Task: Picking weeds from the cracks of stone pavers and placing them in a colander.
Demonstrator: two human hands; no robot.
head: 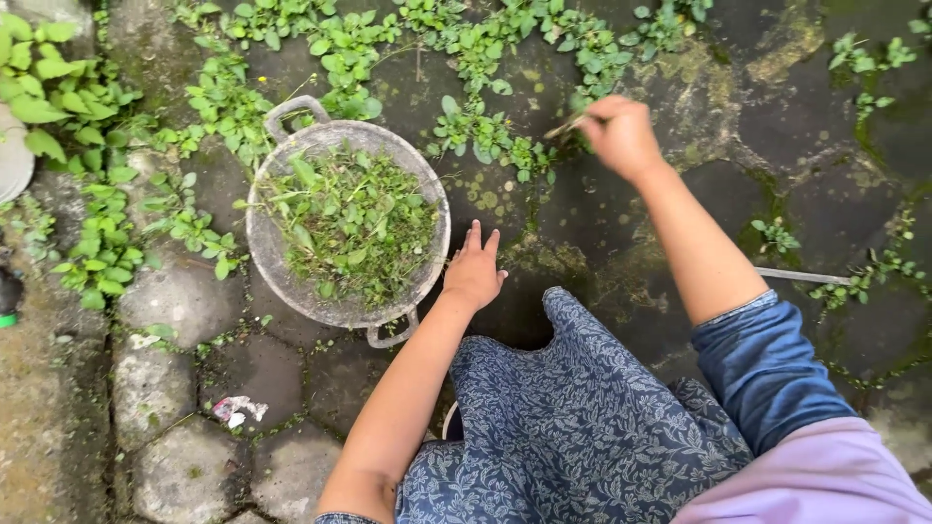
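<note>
Blue floral-print cloth over my lap fills the bottom of my view, with a lilac sleeve at the right. My left hand lies flat and open on the dark mossy paving stones, fingers spread and holding nothing, just beside the rim of the round grey metal basin with two handles, which is heaped with pulled green weeds. My right hand reaches further out, its grip closed on a thin brown stem among the low green weeds growing between the stones.
</note>
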